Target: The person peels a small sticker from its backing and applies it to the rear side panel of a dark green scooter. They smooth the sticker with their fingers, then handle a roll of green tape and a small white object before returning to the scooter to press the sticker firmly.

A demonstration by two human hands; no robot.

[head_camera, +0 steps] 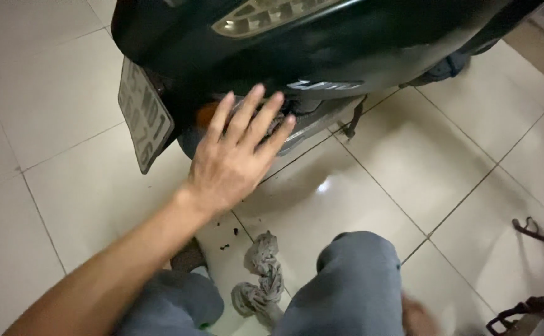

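My left hand (237, 152) reaches forward with its fingers spread and holds nothing. It hovers at the rear underside of a dark scooter (321, 43), just below the body panel and over the rear wheel area. A white licence plate (142, 115) hangs to the left of the hand. An orange reflector (206, 114) shows behind my fingers. My right hand (420, 317) sits blurred at the bottom edge beside my right knee; its fingers cannot be made out. A crumpled grey rag (260, 274) lies on the floor between my knees.
The floor is pale square tile (446, 155) with a light glare spot. The scooter's side stand (354, 118) touches the floor right of my hand. Dark metal parts (536, 274) lie at the right edge. My knees in grey trousers (353, 280) fill the bottom.
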